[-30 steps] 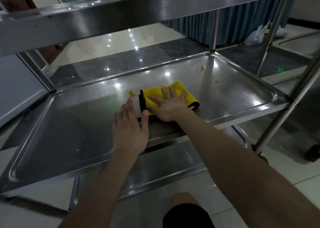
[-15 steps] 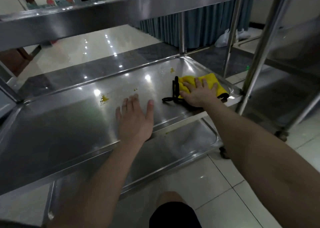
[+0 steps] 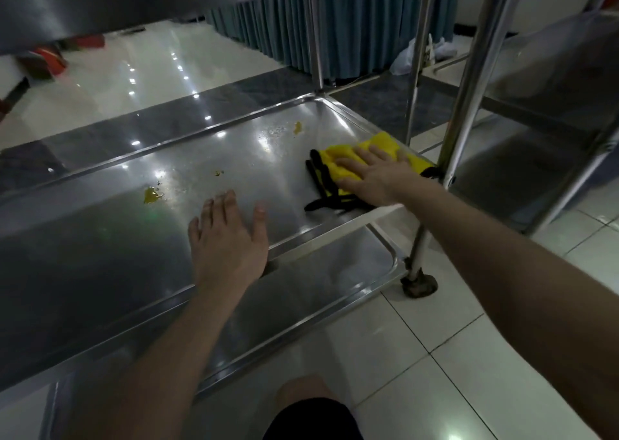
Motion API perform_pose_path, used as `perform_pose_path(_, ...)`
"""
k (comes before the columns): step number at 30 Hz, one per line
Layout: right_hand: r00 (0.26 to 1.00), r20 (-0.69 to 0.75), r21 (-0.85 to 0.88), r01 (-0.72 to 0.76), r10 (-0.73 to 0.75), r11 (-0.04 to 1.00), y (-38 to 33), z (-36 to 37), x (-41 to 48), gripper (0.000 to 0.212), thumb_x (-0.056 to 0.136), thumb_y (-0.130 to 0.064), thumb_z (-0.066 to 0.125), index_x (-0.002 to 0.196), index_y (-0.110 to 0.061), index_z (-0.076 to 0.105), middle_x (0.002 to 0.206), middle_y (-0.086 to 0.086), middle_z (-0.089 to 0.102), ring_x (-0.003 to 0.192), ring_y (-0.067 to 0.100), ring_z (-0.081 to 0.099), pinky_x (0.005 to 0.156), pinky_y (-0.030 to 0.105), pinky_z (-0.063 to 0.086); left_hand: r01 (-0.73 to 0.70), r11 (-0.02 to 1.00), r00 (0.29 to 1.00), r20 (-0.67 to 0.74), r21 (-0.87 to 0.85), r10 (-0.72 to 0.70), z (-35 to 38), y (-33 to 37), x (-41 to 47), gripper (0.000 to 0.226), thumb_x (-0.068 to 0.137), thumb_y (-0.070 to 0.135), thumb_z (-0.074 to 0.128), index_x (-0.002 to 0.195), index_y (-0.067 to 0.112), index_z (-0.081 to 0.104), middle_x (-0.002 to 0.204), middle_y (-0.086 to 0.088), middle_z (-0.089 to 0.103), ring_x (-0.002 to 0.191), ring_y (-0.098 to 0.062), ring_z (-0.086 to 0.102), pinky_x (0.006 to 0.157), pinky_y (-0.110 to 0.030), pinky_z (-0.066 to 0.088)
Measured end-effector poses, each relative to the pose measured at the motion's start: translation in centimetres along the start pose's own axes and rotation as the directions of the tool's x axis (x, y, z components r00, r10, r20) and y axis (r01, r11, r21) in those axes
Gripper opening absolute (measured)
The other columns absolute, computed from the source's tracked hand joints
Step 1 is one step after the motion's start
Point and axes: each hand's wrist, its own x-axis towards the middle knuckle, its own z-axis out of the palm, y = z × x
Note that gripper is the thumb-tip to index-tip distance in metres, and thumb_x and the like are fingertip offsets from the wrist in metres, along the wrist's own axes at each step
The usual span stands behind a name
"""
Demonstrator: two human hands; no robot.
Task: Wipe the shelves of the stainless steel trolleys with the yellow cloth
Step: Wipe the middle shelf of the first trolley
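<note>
The yellow cloth (image 3: 385, 145), edged in black, lies at the near right corner of the trolley's middle shelf (image 3: 100, 238). My right hand (image 3: 378, 175) presses flat on the cloth, fingers spread. Spread flat, my left hand (image 3: 227, 242) rests on the shelf near its front rim and holds nothing. Yellow stains sit on the steel: one at the left (image 3: 152, 195), a small one in the middle (image 3: 219, 172), another near the far right corner (image 3: 297, 126).
A lower shelf (image 3: 318, 289) shows beneath, with a caster wheel (image 3: 418, 284) at its right corner. An upright post (image 3: 469, 78) stands just right of the cloth. A second steel trolley (image 3: 552, 104) stands at the right. Blue curtains (image 3: 351, 27) hang behind.
My right hand has slid the cloth from the middle of the shelf to its right corner. My left hand stays flat near the front rim. The view has turned left.
</note>
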Motion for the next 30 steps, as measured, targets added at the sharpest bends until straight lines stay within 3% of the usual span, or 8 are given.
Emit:
perform_pose_path(3,0.990,0.007,-0.013,-0.140,0.141,0.990,2.3,-1.2,4.4,0.073,0.097,-0.084,0.013,0.164,-0.057,0.003,0.179,-0.005,-0.009,0.164,0.028,-0.012,0.122,0.073,-0.011,-0.006,1.000,1.000,0.006,-0.011,0.006,0.2,0.3,0.0,0.082,0.105,0.060,0.012,0.168,0.010,0.029,0.171,-0.014,0.038,0.161,-0.032,0.029,0.131,-0.054,0.020)
perform_pose_path(6,0.989,0.010,0.005,-0.147,0.147,0.989,-2.6,-1.6,8.6,0.076,0.097,-0.084,0.014,0.166,-0.054,0.004,0.179,0.003,-0.010,0.164,0.034,-0.014,0.118,0.078,-0.012,-0.009,0.999,0.999,0.048,-0.042,0.011,0.3,0.4,0.5,0.082,0.103,0.056,0.007,0.170,0.012,0.023,0.175,-0.011,0.032,0.162,-0.030,0.026,0.132,-0.054,0.019)
perform_pose_path(11,0.988,0.022,-0.025,0.151,-0.150,0.988,-13.7,0.3,8.5,0.074,0.096,-0.083,0.015,0.164,-0.057,0.006,0.179,0.001,-0.008,0.164,0.032,-0.010,0.117,0.079,-0.010,0.029,0.996,1.000,-0.002,-0.080,-0.029,0.2,0.2,0.9,0.065,0.114,0.046,0.024,0.171,0.015,0.020,0.176,-0.010,0.030,0.163,-0.027,0.023,0.134,-0.051,0.014)
perform_pose_path(15,0.959,0.001,0.025,0.282,-0.282,0.959,-8.5,0.7,6.5,0.083,0.084,-0.091,0.011,0.161,-0.061,0.012,0.178,-0.014,0.002,0.165,0.016,-0.002,0.127,0.063,-0.007,0.040,0.995,0.999,0.001,-0.093,-0.040,-0.2,-0.3,0.9,0.066,0.114,0.045,0.023,0.171,0.013,0.017,0.176,-0.013,0.029,0.164,-0.028,0.022,0.134,-0.053,0.014)
perform_pose_path(19,1.000,-0.009,-0.018,-0.015,0.015,1.000,2.2,-1.6,8.3,0.077,0.093,-0.088,0.015,0.164,-0.058,0.008,0.179,-0.010,-0.002,0.165,0.020,-0.007,0.127,0.063,-0.008,0.022,0.997,1.000,-0.009,-0.081,-0.022,-0.5,0.3,0.7,0.071,0.111,0.048,0.016,0.170,0.010,0.021,0.173,-0.016,0.034,0.163,-0.031,0.026,0.133,-0.055,0.016)
perform_pose_path(22,0.992,-0.005,-0.023,-0.123,0.123,0.992,0.6,-2.1,10.6,0.077,0.096,-0.084,0.016,0.166,-0.053,0.005,0.179,-0.002,-0.007,0.164,0.029,-0.012,0.124,0.071,-0.011,0.000,0.999,1.000,-0.029,-0.053,-0.002,-0.2,0.8,0.9,0.074,0.107,0.049,0.015,0.170,0.011,0.024,0.172,-0.015,0.036,0.161,-0.031,0.028,0.133,-0.055,0.017)
perform_pose_path(26,0.999,-0.005,0.000,0.042,-0.042,0.999,-7.4,-1.3,8.3,0.074,0.099,-0.082,0.016,0.166,-0.053,0.006,0.179,0.001,-0.007,0.165,0.031,-0.008,0.122,0.074,-0.007,0.022,0.996,1.000,-0.018,-0.084,-0.024,-0.1,0.4,1.5,0.071,0.110,0.050,0.019,0.170,0.013,0.023,0.173,-0.014,0.034,0.162,-0.031,0.026,0.133,-0.054,0.015)
perform_pose_path(30,0.984,-0.044,-0.016,0.170,-0.171,0.985,-7.2,0.8,2.2,0.084,0.087,-0.091,0.006,0.164,-0.057,0.009,0.179,-0.007,0.001,0.165,0.025,-0.001,0.126,0.067,-0.001,0.058,0.993,0.998,-0.005,-0.102,-0.059,-0.3,0.0,1.7,0.066,0.113,0.045,0.027,0.170,0.012,0.021,0.174,-0.016,0.031,0.163,-0.032,0.023,0.133,-0.055,0.014)
